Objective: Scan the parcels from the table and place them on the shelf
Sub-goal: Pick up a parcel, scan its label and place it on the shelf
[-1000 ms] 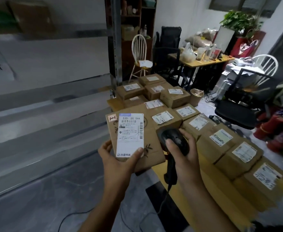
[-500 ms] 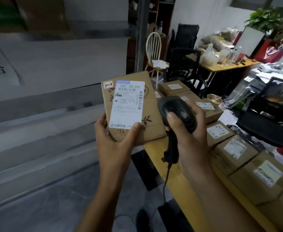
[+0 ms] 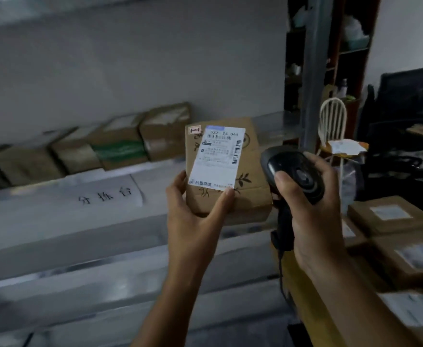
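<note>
Brown cardboard with a white label: the parcel (image 3: 251, 179) stands upright in my left hand (image 3: 195, 216), thumb pinching its lower edge at the bottom corner of the label (image 3: 215, 159), fingers curled behind. Just right of the parcel, my right hand (image 3: 313, 209) is wrapped round the black scanner (image 3: 293, 171), thumb on its head. I judge the step to be the scan before shelving. I should tip the scanner toward the barcode strip on the label's right edge, keep my thumb off the print and hold the parcel steady. The top line looks like 530-05 044, blurred; the rest is too small to read. Beyond and left of the parcel, the shelf (image 3: 55, 221) carries shelved boxes (image 3: 120, 144) and a paper sign (image 3: 105, 196) with three handwritten characters. Right of and below it, waiting boxes (image 3: 390, 216) sit on the surface (image 3: 303, 296).
</note>
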Motion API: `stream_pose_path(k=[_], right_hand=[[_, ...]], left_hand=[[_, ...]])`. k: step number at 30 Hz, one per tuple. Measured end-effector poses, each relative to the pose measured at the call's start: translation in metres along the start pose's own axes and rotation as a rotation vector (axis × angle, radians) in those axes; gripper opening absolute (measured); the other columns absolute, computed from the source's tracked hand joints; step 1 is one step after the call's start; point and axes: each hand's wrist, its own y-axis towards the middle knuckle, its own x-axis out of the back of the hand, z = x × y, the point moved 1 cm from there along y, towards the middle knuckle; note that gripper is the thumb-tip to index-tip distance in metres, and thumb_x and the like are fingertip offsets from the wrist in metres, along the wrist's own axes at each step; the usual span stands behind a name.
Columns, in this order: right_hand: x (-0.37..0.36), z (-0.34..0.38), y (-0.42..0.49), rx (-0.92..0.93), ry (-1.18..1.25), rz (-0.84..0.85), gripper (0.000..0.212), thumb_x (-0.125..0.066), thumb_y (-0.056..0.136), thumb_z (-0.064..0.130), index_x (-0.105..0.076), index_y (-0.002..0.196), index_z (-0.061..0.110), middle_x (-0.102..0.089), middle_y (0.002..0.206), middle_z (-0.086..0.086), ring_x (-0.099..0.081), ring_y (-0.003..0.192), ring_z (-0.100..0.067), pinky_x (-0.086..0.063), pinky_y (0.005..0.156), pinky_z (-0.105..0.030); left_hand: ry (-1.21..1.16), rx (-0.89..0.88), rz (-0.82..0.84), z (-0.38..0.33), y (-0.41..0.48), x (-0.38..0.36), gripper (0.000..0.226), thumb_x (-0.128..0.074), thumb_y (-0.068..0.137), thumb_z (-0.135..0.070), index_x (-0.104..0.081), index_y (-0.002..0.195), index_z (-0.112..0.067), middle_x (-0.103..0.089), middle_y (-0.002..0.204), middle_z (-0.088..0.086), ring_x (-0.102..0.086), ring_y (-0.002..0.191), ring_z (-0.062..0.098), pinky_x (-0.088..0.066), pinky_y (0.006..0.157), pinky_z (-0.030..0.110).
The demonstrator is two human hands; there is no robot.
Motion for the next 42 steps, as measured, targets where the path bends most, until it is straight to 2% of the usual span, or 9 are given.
stream_pose_path(k=[8, 11, 18, 24, 27, 30, 34, 37, 42], right_hand=[[-0.052, -0.008, 0.088, 0.016, 0.029, 0.008, 0.074, -0.079, 0.064, 0.059, -0.058, 0.132, 0.038, -0.071, 0.122, 0.006, -0.072, 0.109, -0.012, -0.06, 0.091, -0.04], [-0.049, -0.006, 0.105, 0.019, 0.027, -0.054, 0.067, -0.087, 0.069, 0.049, -0.059, 0.128, 0.038, -0.072, 0.12, 0.006, -0.072, 0.112, -0.019, -0.059, 0.098, -0.052], [-0.041, -0.001, 0.12, 0.038, 0.024, -0.18, 0.049, -0.077, 0.071, 0.036, -0.066, 0.118, 0.038, -0.076, 0.113, 0.006, -0.075, 0.107, -0.02, -0.06, 0.092, -0.045], [-0.049, -0.025, 0.144, -0.017, 0.028, -0.132, 0.063, -0.085, 0.071, 0.039, -0.062, 0.13, 0.032, -0.075, 0.116, 0.007, -0.074, 0.11, -0.017, -0.059, 0.093, -0.039], [-0.06, -0.04, 0.165, -0.032, 0.006, -0.055, 0.058, -0.091, 0.074, 0.039, -0.064, 0.125, 0.035, -0.075, 0.113, 0.01, -0.073, 0.108, -0.013, -0.058, 0.093, -0.037], [-0.072, -0.055, 0.186, -0.069, 0.022, 0.035, 0.06, -0.089, 0.073, 0.043, -0.062, 0.126, 0.035, -0.075, 0.11, 0.016, -0.073, 0.106, -0.01, -0.06, 0.095, -0.04], [-0.085, -0.073, 0.205, -0.084, 0.046, 0.143, 0.057, -0.088, 0.076, 0.041, -0.061, 0.125, 0.035, -0.074, 0.107, 0.02, -0.073, 0.104, -0.006, -0.062, 0.089, -0.031], [-0.09, -0.08, 0.215, -0.104, 0.063, 0.17, 0.051, -0.081, 0.082, 0.038, -0.058, 0.126, 0.037, -0.073, 0.109, 0.015, -0.073, 0.102, -0.004, -0.061, 0.08, -0.022], [-0.091, -0.085, 0.23, -0.148, 0.053, 0.164, 0.049, -0.082, 0.09, 0.032, -0.056, 0.131, 0.034, -0.066, 0.124, 0.006, -0.068, 0.117, -0.017, -0.06, 0.099, -0.045]], left_hand=[[0.128, -0.094, 0.045, -0.002, 0.092, -0.019, 0.1, -0.086, 0.063, -0.06, -0.035, 0.146, -0.037, -0.045, 0.14, -0.019, -0.047, 0.123, -0.014, -0.044, 0.098, 0.003], [0.09, -0.165, 0.052, 0.003, 0.107, -0.036, 0.098, -0.089, 0.062, -0.059, -0.033, 0.142, -0.047, -0.04, 0.14, -0.023, -0.046, 0.126, -0.011, -0.051, 0.104, 0.021], [-0.015, -0.239, 0.076, 0.011, 0.118, -0.062, 0.096, -0.089, 0.062, -0.058, -0.035, 0.141, -0.053, -0.036, 0.136, -0.026, -0.046, 0.132, -0.001, -0.053, 0.106, 0.033], [-0.011, -0.206, 0.093, 0.028, 0.147, -0.074, 0.096, -0.076, 0.061, -0.068, -0.035, 0.145, -0.044, -0.036, 0.128, -0.029, -0.043, 0.124, -0.017, -0.043, 0.096, 0.001], [-0.001, -0.168, 0.023, 0.037, 0.159, -0.08, 0.093, -0.077, 0.066, -0.063, -0.031, 0.145, -0.044, -0.038, 0.13, -0.031, -0.043, 0.12, -0.023, -0.041, 0.092, -0.002], [0.199, -0.241, -0.153, 0.045, 0.169, -0.086, 0.091, -0.077, 0.077, -0.056, -0.034, 0.152, -0.026, -0.034, 0.15, -0.006, -0.04, 0.135, -0.005, -0.042, 0.109, 0.018], [0.593, -0.541, -0.307, 0.058, 0.179, -0.098, 0.051, -0.07, 0.098, -0.031, -0.051, 0.141, -0.013, -0.037, 0.155, 0.011, -0.03, 0.15, 0.034, -0.031, 0.119, 0.059], [0.799, -0.627, -0.228, 0.057, 0.183, -0.108, 0.036, -0.058, 0.101, -0.027, -0.062, 0.134, -0.012, -0.051, 0.151, 0.012, -0.029, 0.152, 0.039, -0.018, 0.124, 0.061], [1.029, -0.532, -0.054, 0.051, 0.203, -0.112, 0.059, -0.04, 0.104, -0.053, -0.057, 0.144, -0.013, -0.055, 0.148, 0.013, -0.03, 0.153, 0.038, -0.01, 0.128, 0.056]])
